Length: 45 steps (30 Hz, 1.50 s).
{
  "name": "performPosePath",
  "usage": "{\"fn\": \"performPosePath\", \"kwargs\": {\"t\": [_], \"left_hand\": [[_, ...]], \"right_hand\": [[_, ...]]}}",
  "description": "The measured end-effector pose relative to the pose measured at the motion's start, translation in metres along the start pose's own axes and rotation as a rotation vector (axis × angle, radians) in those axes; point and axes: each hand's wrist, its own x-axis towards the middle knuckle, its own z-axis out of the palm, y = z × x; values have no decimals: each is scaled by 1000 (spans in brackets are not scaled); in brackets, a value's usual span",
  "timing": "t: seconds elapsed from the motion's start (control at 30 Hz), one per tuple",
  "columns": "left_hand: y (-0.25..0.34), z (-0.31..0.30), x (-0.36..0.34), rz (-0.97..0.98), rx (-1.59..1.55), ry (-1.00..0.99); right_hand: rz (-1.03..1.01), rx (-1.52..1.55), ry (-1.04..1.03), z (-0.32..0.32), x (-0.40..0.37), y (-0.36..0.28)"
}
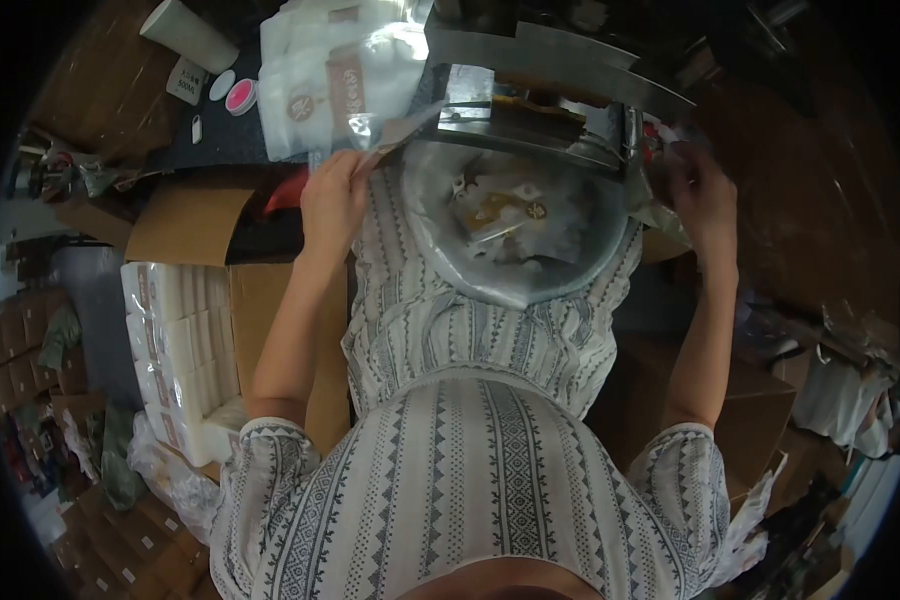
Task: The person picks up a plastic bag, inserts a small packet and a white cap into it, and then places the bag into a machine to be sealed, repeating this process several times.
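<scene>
My left hand [332, 200] is closed in a pinch on the edge of a clear plastic bag [400, 132], which reaches toward a metal machine [540, 125] in front of me. On the other side of the machine, my right hand [705, 195] has its fingers curled in, dark and a little blurred. Crumpled clear plastic [655, 195] lies right beside those fingers; what they hold I cannot tell. Below the machine, a round basin [430, 235] with a plastic lining rests at my lap. Whitish and brown-printed plastic scraps [520, 215] lie inside it.
A stack of printed clear bags [320, 85] lies left of the machine. Near it are a white cup [185, 35] and a round pink container [240, 96]. White packs [175, 340] stand in an open carton [270, 330] at my left. Another cardboard box [755, 420] is at my right.
</scene>
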Motion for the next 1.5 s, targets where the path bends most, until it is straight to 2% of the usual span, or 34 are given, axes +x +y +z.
{"fn": "performPosePath", "kwargs": {"t": [0.03,0.1,0.13,0.2,0.23,0.3,0.33,0.4,0.43,0.47,0.5,0.53,0.57,0.6,0.63,0.67,0.7,0.73,0.77,0.8,0.83,0.9,0.97,1.03,1.07,1.13,1.2,1.23,1.27,1.3,1.33,1.4,1.43,1.5], "left_hand": [[7,-3,-3,-29,-132,47],[28,-3,-8,23,-152,97],[40,-4,-10,86,-185,148],[60,-11,-8,98,-215,135],[66,-15,-9,117,-237,103],[72,-15,-8,135,-255,69],[72,-14,-9,179,-292,-3],[75,-8,-10,223,-331,-74],[76,-2,-9,225,-368,-186],[77,5,-7,229,-403,-297],[79,13,-5,233,-404,-295],[83,22,-1,18,-679,-437],[85,29,3,-209,-952,-579],[85,34,12,-205,-954,-578],[84,40,25,-304,-1024,-643],[84,45,34,-408,-1094,-710],[87,48,41,-409,-1096,-710],[93,51,48,-544,-1232,-656],[96,53,51,-680,-1366,-596],[96,55,51,-680,-1368,-599],[94,57,51,-638,-1321,-638],[87,51,48,-599,-1265,-675],[68,34,51,-465,-1054,-320],[8,36,58,-152,-322,191],[-4,43,45,-155,-321,182],[-15,49,24,130,461,251],[-7,31,13,154,343,200],[-1,21,6,171,216,135],[-2,16,1,165,215,125],[-7,10,-2,33,126,82],[-7,4,-3,-97,37,39],[14,-6,-5,-55,8,104],[27,-11,-7,-16,-19,166],[45,-25,-7,4,-60,152]], "right_hand": [[-7,7,-8,-2,-4,-13],[-125,493,-150,2,-15,-40],[-118,497,-154,8,-19,-54],[-437,305,-190,17,-23,-79],[-438,303,-187,20,-22,-84],[-678,235,-141,25,-20,-89],[-677,238,-142,27,-21,-89],[-537,386,-381,27,-22,-90],[-536,384,-379,28,-21,-87],[-447,409,-381,30,-20,-83],[-356,436,-381,31,-18,-79],[-359,434,-374,31,-15,-74],[-294,432,-277,30,-14,-67],[-231,429,-180,27,-13,-61],[-233,427,-177,21,-12,-56],[-168,256,-168,13,-13,-50],[-101,86,-159,8,-13,-45],[-99,84,-161,6,-12,-39],[-68,9,-75,5,-7,-33],[-38,-67,10,4,-1,-25],[-36,-68,13,12,10,-6],[-280,-317,173,40,26,38],[-215,-341,118,43,33,40],[-135,-364,41,44,32,45],[-188,-359,46,43,29,48],[-258,-350,56,40,29,40],[4,-144,111,30,12,19],[7,-144,101,23,3,11],[32,69,33,15,-7,2],[54,280,-30,10,-11,-7],[55,277,-34,10,-12,-18],[-76,388,-126,17,-16,-47],[-74,389,-125,25,-18,-64],[-449,347,-131,39,-17,-93]]}}
